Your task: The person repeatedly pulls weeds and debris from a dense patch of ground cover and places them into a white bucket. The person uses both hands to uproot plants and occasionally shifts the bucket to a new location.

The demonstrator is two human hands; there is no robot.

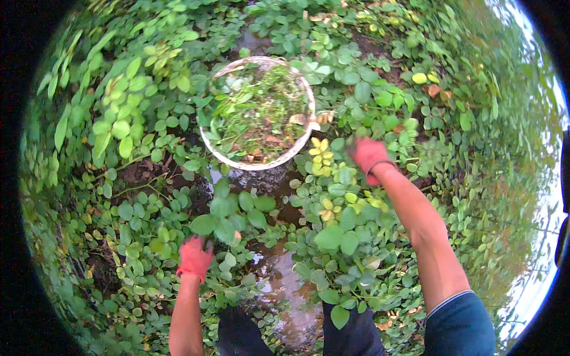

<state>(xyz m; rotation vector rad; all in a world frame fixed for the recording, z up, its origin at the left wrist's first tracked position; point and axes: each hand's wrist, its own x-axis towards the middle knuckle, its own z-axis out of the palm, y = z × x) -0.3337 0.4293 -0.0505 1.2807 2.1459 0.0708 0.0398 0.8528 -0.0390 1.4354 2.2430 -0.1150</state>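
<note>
My left hand, in a red work glove with dark fingertips, is low among the green leafy plants left of the wet furrow. Its fingers are partly lost against the foliage, so their grip is unclear. My right hand, in a matching glove, reaches out over the plants to the right, beside some yellow leaves. Motion smears its dark fingers, and I cannot make out anything in them. Ahead of me, between the hands, stands a round basket with a pale rim, filled with pulled weeds and dry brown leaves.
A muddy, water-filled furrow runs between the plant rows, from my dark-trousered legs toward the basket. Broad-leaved stems lean over it. Dense plants crowd both sides, with bare soil showing in patches.
</note>
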